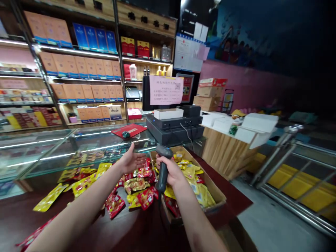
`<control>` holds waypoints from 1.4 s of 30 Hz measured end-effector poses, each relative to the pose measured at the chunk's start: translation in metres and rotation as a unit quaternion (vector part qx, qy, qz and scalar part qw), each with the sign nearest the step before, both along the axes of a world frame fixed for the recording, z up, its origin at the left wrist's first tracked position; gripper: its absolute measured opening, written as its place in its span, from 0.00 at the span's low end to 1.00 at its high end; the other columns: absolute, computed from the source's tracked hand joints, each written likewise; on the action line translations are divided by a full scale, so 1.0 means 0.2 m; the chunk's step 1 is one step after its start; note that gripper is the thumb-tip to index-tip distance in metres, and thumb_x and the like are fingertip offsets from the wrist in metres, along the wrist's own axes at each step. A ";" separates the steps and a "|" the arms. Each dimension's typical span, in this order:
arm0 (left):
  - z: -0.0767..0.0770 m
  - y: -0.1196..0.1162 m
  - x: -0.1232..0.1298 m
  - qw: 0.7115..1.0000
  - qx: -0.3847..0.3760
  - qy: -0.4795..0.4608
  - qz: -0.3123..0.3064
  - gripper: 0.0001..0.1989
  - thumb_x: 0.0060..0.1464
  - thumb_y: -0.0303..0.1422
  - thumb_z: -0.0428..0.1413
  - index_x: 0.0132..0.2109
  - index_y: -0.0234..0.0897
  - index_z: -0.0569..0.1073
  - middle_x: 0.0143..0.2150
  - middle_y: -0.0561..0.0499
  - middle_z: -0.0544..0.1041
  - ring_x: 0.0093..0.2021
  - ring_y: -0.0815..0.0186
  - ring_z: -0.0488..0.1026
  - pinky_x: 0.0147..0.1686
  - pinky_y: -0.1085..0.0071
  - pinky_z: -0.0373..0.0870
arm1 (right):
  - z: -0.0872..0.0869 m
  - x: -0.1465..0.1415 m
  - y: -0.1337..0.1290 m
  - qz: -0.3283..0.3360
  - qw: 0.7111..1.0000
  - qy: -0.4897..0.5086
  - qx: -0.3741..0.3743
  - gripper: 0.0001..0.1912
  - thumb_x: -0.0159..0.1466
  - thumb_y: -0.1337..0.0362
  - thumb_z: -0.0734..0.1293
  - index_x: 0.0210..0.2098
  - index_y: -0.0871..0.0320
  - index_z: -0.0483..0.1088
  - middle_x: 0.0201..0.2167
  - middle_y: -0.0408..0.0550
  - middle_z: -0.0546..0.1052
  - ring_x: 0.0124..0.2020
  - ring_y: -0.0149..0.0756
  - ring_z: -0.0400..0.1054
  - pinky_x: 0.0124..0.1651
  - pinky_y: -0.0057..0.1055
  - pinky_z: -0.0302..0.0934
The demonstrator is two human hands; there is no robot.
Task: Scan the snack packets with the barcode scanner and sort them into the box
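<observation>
My right hand (169,169) grips the handle of a dark barcode scanner (163,171), its cable hanging down toward the counter. My left hand (132,161) is stretched out with the thumb raised and the fingers extended, holding nothing. Beneath and around it, red and gold snack packets (136,184) lie in a loose pile, with yellow packets (84,183) farther left. Just right of the scanner stands an open cardboard box (216,203). Many yellow packets (201,189) and a few red ones are inside it.
Behind the pile is a glass display case (86,140) bearing a red folder (128,131) with a small dark object on it. A black cash drawer (173,133) and a monitor with a pink notice (166,90) stand beyond the box. At right is a metal railing (286,164).
</observation>
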State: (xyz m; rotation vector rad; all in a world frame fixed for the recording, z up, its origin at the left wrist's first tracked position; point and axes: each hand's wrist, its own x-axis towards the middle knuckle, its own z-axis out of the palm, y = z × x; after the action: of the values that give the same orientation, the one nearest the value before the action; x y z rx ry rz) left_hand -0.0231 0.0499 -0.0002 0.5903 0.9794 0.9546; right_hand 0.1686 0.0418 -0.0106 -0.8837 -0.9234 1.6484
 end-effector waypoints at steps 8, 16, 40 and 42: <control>-0.21 -0.33 -0.33 0.997 -0.024 -0.027 0.061 0.42 0.49 0.61 0.39 0.51 0.25 0.68 0.57 0.32 0.67 0.57 0.53 0.64 0.52 0.64 0.62 | -0.20 -0.36 -0.20 0.074 0.992 0.038 -0.091 0.12 0.42 0.70 0.71 0.29 0.62 0.73 0.21 0.43 0.73 0.21 0.26 0.65 0.25 0.23 0.60; -0.44 -0.47 -0.34 0.986 -0.038 -0.106 0.125 0.41 0.53 0.57 0.39 0.56 0.23 0.63 0.61 0.32 0.61 0.60 0.52 0.60 0.55 0.62 0.60 | -0.34 -0.40 -0.29 0.046 0.990 -0.003 -0.133 0.12 0.41 0.70 0.70 0.28 0.61 0.72 0.17 0.41 0.73 0.19 0.30 0.67 0.22 0.25 0.59; -0.72 -0.47 -0.16 0.957 0.074 0.145 0.239 0.23 0.43 0.42 0.62 0.46 0.37 0.74 0.58 0.41 0.68 0.58 0.56 0.64 0.55 0.61 0.59 | -0.46 -0.34 -0.20 0.017 0.991 -0.053 -0.122 0.10 0.43 0.70 0.69 0.27 0.61 0.72 0.23 0.46 0.78 0.28 0.35 0.72 0.29 0.26 0.63; -0.70 -0.49 -0.14 0.960 0.110 0.143 0.214 0.26 0.38 0.35 0.65 0.48 0.36 0.73 0.55 0.42 0.71 0.56 0.56 0.66 0.55 0.62 0.60 | -0.45 -0.36 -0.21 0.055 0.989 -0.010 -0.137 0.11 0.43 0.70 0.69 0.29 0.60 0.71 0.26 0.48 0.78 0.30 0.36 0.74 0.30 0.28 0.65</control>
State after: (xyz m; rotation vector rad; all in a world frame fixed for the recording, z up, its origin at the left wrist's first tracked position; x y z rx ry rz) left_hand -0.0513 -0.0473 -0.1392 0.7326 1.3007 1.4041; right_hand 0.0960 0.0005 -0.1004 -1.0514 -0.7808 1.8953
